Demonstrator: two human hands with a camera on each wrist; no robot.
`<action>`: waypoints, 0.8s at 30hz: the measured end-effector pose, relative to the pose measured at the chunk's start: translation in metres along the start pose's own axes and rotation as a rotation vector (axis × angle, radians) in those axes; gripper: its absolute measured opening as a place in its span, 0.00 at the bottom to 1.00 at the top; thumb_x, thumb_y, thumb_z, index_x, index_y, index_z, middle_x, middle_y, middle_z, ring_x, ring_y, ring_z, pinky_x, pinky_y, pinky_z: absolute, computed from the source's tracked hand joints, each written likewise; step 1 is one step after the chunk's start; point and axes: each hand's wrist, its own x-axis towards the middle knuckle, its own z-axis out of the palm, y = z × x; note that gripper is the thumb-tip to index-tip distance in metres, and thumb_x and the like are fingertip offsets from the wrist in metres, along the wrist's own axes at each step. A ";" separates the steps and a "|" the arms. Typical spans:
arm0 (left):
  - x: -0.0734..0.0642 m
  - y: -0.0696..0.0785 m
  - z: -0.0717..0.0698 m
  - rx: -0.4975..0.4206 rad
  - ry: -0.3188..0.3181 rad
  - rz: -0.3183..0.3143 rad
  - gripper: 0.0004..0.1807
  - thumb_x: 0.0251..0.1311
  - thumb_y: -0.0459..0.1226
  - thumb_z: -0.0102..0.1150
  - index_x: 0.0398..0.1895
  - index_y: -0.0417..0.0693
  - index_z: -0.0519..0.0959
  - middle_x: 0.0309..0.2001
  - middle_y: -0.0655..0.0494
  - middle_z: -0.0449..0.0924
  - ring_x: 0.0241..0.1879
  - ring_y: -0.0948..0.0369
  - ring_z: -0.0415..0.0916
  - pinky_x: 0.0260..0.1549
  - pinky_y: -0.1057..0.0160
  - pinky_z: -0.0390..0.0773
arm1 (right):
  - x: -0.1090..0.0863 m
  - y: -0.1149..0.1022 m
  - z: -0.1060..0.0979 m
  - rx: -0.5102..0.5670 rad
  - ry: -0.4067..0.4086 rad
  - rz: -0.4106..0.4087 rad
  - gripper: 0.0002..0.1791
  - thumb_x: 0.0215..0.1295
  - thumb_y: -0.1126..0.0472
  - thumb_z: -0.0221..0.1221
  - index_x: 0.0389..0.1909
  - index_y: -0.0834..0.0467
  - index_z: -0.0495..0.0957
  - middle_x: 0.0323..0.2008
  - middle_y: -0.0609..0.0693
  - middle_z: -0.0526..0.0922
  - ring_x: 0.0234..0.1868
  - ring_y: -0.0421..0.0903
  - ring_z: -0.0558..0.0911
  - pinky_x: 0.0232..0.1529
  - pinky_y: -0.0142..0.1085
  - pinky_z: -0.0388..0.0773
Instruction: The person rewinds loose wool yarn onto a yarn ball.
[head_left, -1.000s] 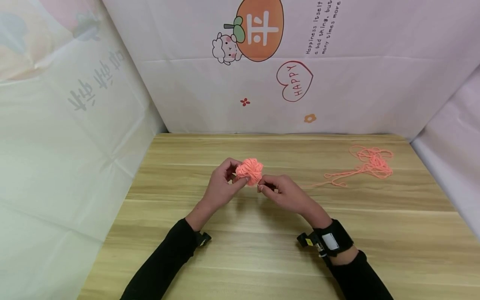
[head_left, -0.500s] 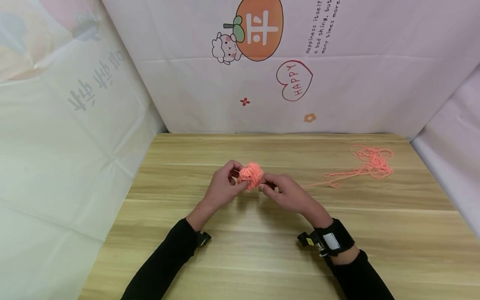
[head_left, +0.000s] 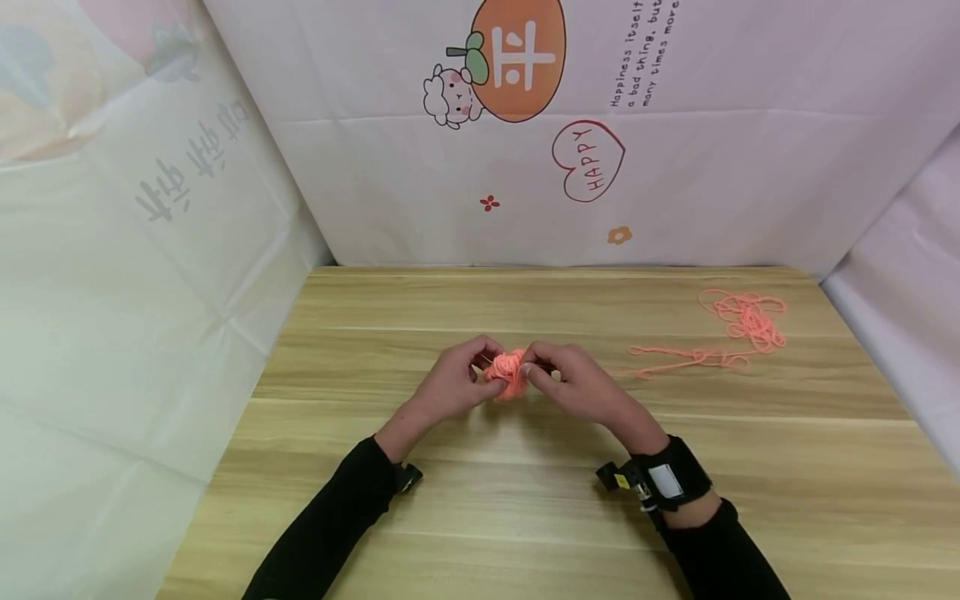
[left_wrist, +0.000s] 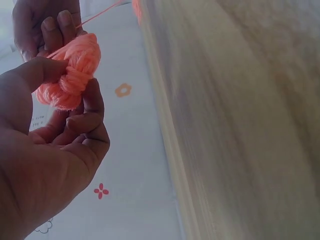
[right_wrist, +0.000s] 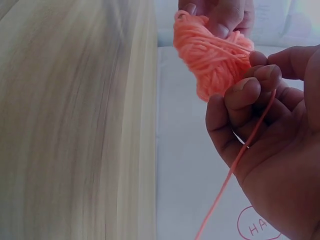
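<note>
A small ball of coral-pink yarn [head_left: 507,372] is held over the middle of the table. My left hand [head_left: 452,379] grips it between thumb and fingers; in the left wrist view the thumb presses the wound yarn ball [left_wrist: 75,75] from one side and fingers support it from the other. At the ball's right side, my right hand [head_left: 577,383] pinches the yarn strand with curled fingers. In the right wrist view the strand [right_wrist: 231,172] runs from those fingers across the palm and away, while the fingertips sit right at the ball.
Loose coral yarn [head_left: 750,321] lies tangled at the back right of the wooden table [head_left: 480,517], with a looped length [head_left: 690,358] stretching toward my right hand. A white printed cloth [head_left: 375,192] hangs behind the table's far edge; another cloth [head_left: 112,333] stands at the left.
The ball has turned in my left hand and come slightly nearer and to the right. My right hand has closed in against it. Part of the loose yarn has been drawn leftward.
</note>
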 end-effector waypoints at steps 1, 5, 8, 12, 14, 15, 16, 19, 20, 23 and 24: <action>0.000 0.000 0.000 0.006 -0.012 0.001 0.15 0.55 0.36 0.67 0.45 0.55 0.77 0.39 0.64 0.79 0.39 0.66 0.76 0.29 0.65 0.77 | 0.000 0.000 0.000 0.001 0.002 -0.001 0.10 0.76 0.54 0.49 0.38 0.51 0.78 0.27 0.41 0.76 0.23 0.41 0.69 0.24 0.36 0.67; -0.001 0.000 0.002 0.024 -0.061 0.010 0.15 0.55 0.36 0.67 0.44 0.58 0.77 0.39 0.65 0.79 0.40 0.65 0.76 0.30 0.65 0.77 | -0.001 0.000 -0.001 0.015 0.011 -0.001 0.10 0.76 0.55 0.49 0.38 0.50 0.78 0.27 0.46 0.78 0.24 0.41 0.70 0.23 0.35 0.68; -0.002 0.001 0.002 0.036 -0.106 0.025 0.15 0.54 0.35 0.67 0.43 0.59 0.77 0.38 0.66 0.78 0.40 0.66 0.75 0.31 0.66 0.77 | -0.001 0.002 -0.001 0.023 0.014 -0.007 0.10 0.77 0.55 0.49 0.38 0.50 0.77 0.27 0.50 0.79 0.24 0.41 0.70 0.23 0.35 0.68; -0.003 0.002 0.003 0.022 -0.176 0.069 0.14 0.54 0.34 0.66 0.43 0.58 0.77 0.40 0.65 0.78 0.41 0.66 0.75 0.31 0.65 0.78 | -0.001 0.004 0.000 0.019 0.019 -0.019 0.10 0.77 0.55 0.48 0.38 0.50 0.77 0.26 0.48 0.78 0.23 0.40 0.70 0.21 0.34 0.68; -0.002 0.002 0.004 0.002 -0.205 0.100 0.14 0.55 0.33 0.65 0.43 0.58 0.77 0.41 0.64 0.78 0.40 0.65 0.75 0.31 0.64 0.78 | -0.001 0.004 0.000 0.015 0.022 -0.024 0.10 0.77 0.55 0.48 0.37 0.50 0.76 0.26 0.46 0.77 0.22 0.40 0.70 0.21 0.34 0.67; -0.002 0.002 0.004 -0.008 -0.216 0.113 0.15 0.55 0.33 0.65 0.44 0.58 0.77 0.41 0.64 0.78 0.41 0.65 0.75 0.32 0.64 0.79 | 0.000 0.004 0.000 0.018 0.022 -0.022 0.10 0.77 0.55 0.48 0.37 0.50 0.76 0.25 0.45 0.77 0.22 0.40 0.70 0.21 0.33 0.67; -0.002 0.001 0.004 -0.019 -0.223 0.125 0.15 0.55 0.32 0.65 0.44 0.57 0.77 0.41 0.64 0.78 0.41 0.65 0.75 0.32 0.63 0.79 | 0.000 0.004 0.000 0.021 0.024 -0.017 0.10 0.77 0.55 0.48 0.37 0.50 0.76 0.25 0.45 0.77 0.21 0.40 0.71 0.20 0.33 0.68; -0.002 0.001 0.006 -0.036 -0.221 0.170 0.16 0.54 0.30 0.65 0.43 0.56 0.77 0.42 0.64 0.78 0.41 0.65 0.75 0.35 0.62 0.80 | 0.000 0.004 0.000 0.023 0.031 -0.001 0.10 0.77 0.54 0.47 0.38 0.49 0.76 0.24 0.44 0.77 0.20 0.40 0.71 0.19 0.33 0.68; -0.002 0.002 0.006 -0.038 -0.211 0.187 0.16 0.54 0.29 0.64 0.43 0.55 0.77 0.42 0.64 0.77 0.41 0.65 0.75 0.35 0.61 0.80 | 0.000 0.004 0.000 0.023 0.032 0.005 0.11 0.77 0.54 0.47 0.38 0.49 0.76 0.24 0.43 0.77 0.20 0.40 0.71 0.19 0.33 0.69; -0.002 0.007 0.006 -0.074 -0.162 0.246 0.16 0.51 0.25 0.64 0.43 0.49 0.77 0.42 0.59 0.77 0.41 0.61 0.76 0.35 0.57 0.82 | 0.000 0.006 -0.001 0.013 0.042 0.012 0.12 0.78 0.53 0.46 0.38 0.49 0.76 0.26 0.43 0.77 0.21 0.40 0.71 0.20 0.34 0.69; -0.003 0.011 0.005 -0.090 -0.144 0.265 0.17 0.51 0.24 0.64 0.42 0.47 0.77 0.43 0.57 0.76 0.41 0.59 0.76 0.34 0.55 0.82 | -0.001 0.006 0.000 0.009 0.044 0.012 0.12 0.78 0.53 0.46 0.38 0.49 0.76 0.26 0.43 0.77 0.22 0.40 0.71 0.20 0.35 0.69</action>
